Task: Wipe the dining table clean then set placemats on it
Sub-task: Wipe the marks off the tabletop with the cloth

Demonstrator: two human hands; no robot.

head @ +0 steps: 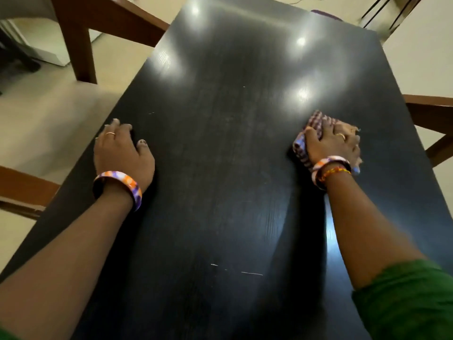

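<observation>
Through my head view, my right hand (334, 143) presses the checked cloth (304, 143) flat on the right of the dark table (220, 168), my left hand (122, 150) rests open at its left edge, and one hasty sweep could miss the far streaks

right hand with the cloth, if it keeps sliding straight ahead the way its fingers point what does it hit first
Nothing, as far as the picture shows. The right hand presses the checked cloth flat on the dark table, and only bare glossy tabletop lies ahead. A blurred purple thing sits near the far edge, probably off that line.
</observation>
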